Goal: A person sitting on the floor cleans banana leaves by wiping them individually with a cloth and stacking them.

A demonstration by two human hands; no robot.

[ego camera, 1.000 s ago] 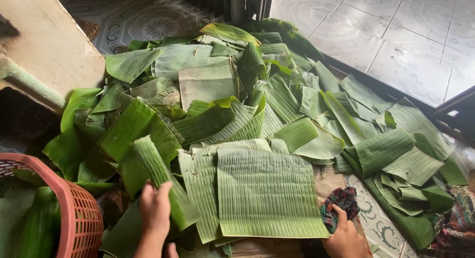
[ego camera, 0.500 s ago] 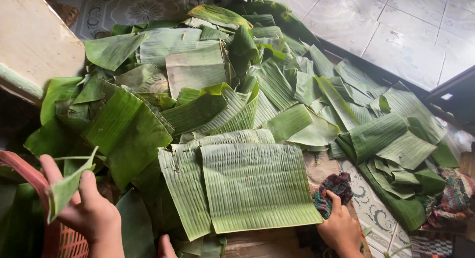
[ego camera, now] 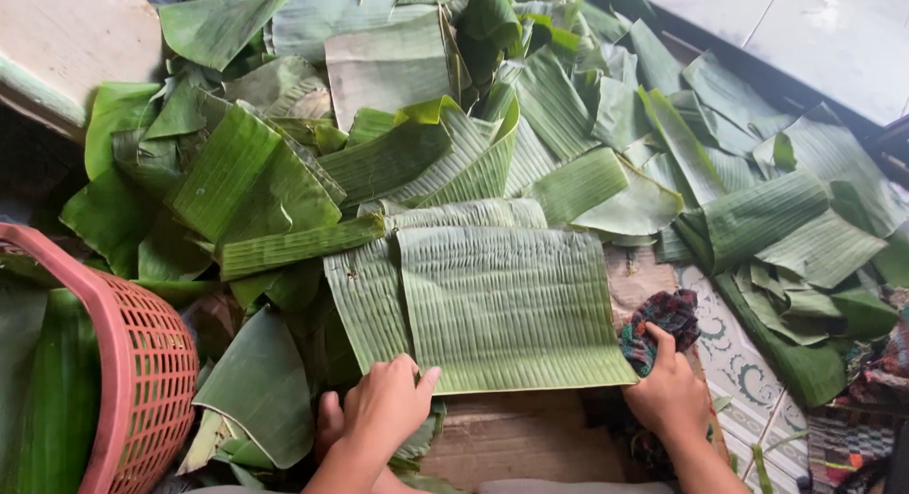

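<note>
I see a flat, roughly rectangular banana leaf sheet [ego camera: 507, 305] lying at the centre of the view, pale dull green, its surface ribbed with fine parallel veins and its edges cut straight. It overlaps a second similar sheet [ego camera: 365, 300] at its 9 o'clock side, and both rest on a brown board [ego camera: 516, 437] whose bare part shows at 6 o'clock.

My left hand [ego camera: 383, 404] lies at the sheet's lower left corner, fingers curled loosely with the tips pressing down on the leaf edge; it clasps nothing. My right hand [ego camera: 668, 395], at 4 o'clock from the sheet, is closed around a bunched cloth [ego camera: 663, 323], dark with red and blue threads, coarse and crumpled, touching the sheet's right edge.

From 10 to 3 o'clock spreads a heap of cut banana leaves [ego camera: 530, 115], some glossy deep green, some matt and pale, many folded or curled. At 8 o'clock stands a pink plastic basket [ego camera: 133, 371] with a lattice wall, leaves inside it. A patterned floor covering [ego camera: 748, 361] shows at 4 o'clock, pale tiles [ego camera: 833, 30] at 1 o'clock.
</note>
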